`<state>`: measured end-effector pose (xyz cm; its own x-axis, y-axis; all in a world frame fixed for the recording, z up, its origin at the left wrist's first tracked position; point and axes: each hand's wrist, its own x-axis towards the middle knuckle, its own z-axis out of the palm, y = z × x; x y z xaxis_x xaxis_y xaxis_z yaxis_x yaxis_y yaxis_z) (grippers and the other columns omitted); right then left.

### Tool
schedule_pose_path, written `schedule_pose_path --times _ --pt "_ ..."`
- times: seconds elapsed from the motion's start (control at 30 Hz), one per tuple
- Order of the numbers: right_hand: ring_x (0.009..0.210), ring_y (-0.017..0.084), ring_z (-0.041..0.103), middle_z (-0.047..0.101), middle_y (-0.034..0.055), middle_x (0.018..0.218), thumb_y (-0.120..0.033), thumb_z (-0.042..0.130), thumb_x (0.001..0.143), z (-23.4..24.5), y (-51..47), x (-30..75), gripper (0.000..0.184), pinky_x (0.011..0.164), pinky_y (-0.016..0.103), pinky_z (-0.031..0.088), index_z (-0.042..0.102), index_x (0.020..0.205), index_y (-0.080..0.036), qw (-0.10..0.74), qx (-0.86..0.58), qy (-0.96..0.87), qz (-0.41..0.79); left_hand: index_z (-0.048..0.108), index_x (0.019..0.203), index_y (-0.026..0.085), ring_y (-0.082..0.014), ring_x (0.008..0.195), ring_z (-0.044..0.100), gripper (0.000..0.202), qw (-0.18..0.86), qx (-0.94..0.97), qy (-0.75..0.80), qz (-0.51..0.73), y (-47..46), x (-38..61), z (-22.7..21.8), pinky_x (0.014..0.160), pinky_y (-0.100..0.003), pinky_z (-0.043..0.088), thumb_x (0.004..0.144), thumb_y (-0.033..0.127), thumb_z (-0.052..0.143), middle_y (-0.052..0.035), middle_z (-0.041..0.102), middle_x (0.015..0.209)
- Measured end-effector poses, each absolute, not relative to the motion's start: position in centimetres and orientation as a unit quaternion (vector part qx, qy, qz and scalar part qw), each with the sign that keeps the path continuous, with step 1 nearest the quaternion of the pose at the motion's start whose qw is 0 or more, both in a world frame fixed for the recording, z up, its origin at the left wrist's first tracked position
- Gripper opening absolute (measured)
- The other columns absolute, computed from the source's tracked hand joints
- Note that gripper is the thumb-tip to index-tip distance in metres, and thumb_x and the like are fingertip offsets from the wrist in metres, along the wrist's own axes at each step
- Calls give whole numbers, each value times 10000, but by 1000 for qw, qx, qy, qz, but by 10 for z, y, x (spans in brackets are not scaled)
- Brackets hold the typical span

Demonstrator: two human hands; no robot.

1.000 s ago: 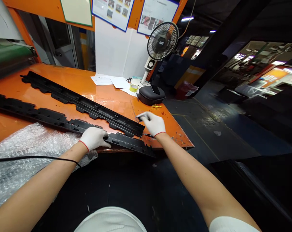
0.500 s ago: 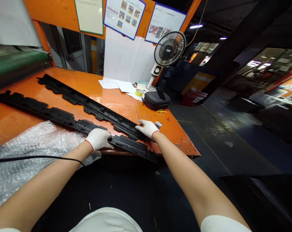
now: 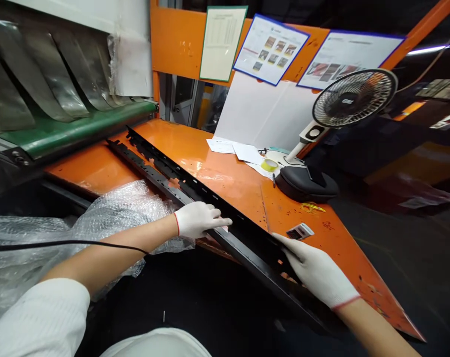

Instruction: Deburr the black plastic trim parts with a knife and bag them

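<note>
Two long black plastic trim strips lie side by side, slanting from the back left toward the front right. My left hand [image 3: 201,219], in a white glove with a red cuff, is closed over the near strip [image 3: 252,257] around its middle. Its fingers reach across toward the far strip [image 3: 195,186]. My right hand [image 3: 317,270], gloved the same way, grips the far strip close to its front end, with some fingers hidden behind it. Both strips stick out past the table's front edge, and their near ends fade into the dark.
Bubble wrap [image 3: 113,218] hangs over the edge of the orange table [image 3: 225,173] on the left. A green roller conveyor [image 3: 87,129] stands back left. A fan [image 3: 353,99], black case [image 3: 302,184], yellow tape roll [image 3: 269,165], papers [image 3: 243,151] and a small grey-white device [image 3: 300,231] are on the right.
My view has swung left. The far strip has been tilted up on its edge and brought against the near one. My right hand has shifted onto its front end.
</note>
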<state>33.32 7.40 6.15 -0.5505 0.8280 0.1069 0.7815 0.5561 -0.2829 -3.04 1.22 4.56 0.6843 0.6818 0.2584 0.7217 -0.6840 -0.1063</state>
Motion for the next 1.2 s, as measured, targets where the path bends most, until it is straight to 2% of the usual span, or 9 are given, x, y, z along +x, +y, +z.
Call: schedule_pose_path --times 0.13,0.27,0.4,0.53,0.63,0.8,0.97,1.07,1.2 --pt "1198 312 741 769 -13 1290 -417 551 941 68 50 344 400 1119 482 599 769 1275 -435 150 -415 -880 177 599 1514 274 -313 1310 577 609 119 -946 -272 -133 15 -14 53 1089 -475 468 907 256 635 -146 634 1449" --pt "1246 340 714 753 4 1327 -440 596 915 74 43 356 418 1154 538 565 759 1300 -420 141 -429 -868 207 444 1636 243 -398 1552 354 913 125 -934 -306 -135 31 -12 57 1287 -615 200 779 319 749 -160 418 1687" --pt "1339 351 655 718 17 1402 -489 526 965 81 39 372 462 1199 538 515 735 1356 -356 105 -436 -863 233 382 1660 144 -414 1236 632 1072 79 -899 -423 -86 50 -26 63 1153 -593 383 738 487 807 -217 685 1349" --pt "1362 382 631 678 76 1467 -528 613 919 82 28 341 661 1176 526 516 608 1508 -229 30 -478 -852 212 696 1358 171 -358 1006 695 748 59 -891 -448 -49 58 -17 66 866 -445 511 761 613 778 -159 741 1071" --pt "1238 360 703 700 115 1410 -387 746 827 79 18 297 782 1055 455 576 523 1553 -204 -17 -506 -840 194 753 1162 201 -329 969 693 565 68 -905 -417 -55 50 7 65 793 -411 498 774 611 789 -131 740 1017" --pt "1001 306 761 734 102 1259 -262 629 918 73 1 283 582 792 372 586 543 1493 -255 -14 -505 -856 110 725 1270 219 -307 990 691 619 77 -914 -392 -76 39 4 65 779 -397 486 811 628 795 -117 756 1063" --pt "1133 326 720 692 117 1298 -196 573 901 57 -2 351 704 890 399 600 411 1583 -260 48 -458 -888 -10 637 1449 216 -329 1044 704 932 72 -871 -482 -50 46 -82 72 904 -417 490 666 652 892 -119 771 1116" --pt "1172 355 699 701 132 1267 -184 609 859 49 -3 367 738 955 428 595 412 1568 -231 58 -448 -892 -21 729 1285 198 -337 1001 713 732 84 -846 -525 -39 50 -112 69 876 -427 489 723 654 834 -131 762 1052" --pt "1068 345 713 707 142 1196 -184 598 892 47 -6 324 694 851 412 591 436 1566 -195 26 -458 -887 -48 755 1161 185 -339 981 704 590 98 -853 -510 -59 47 -80 56 859 -437 494 747 597 837 -134 742 1015"
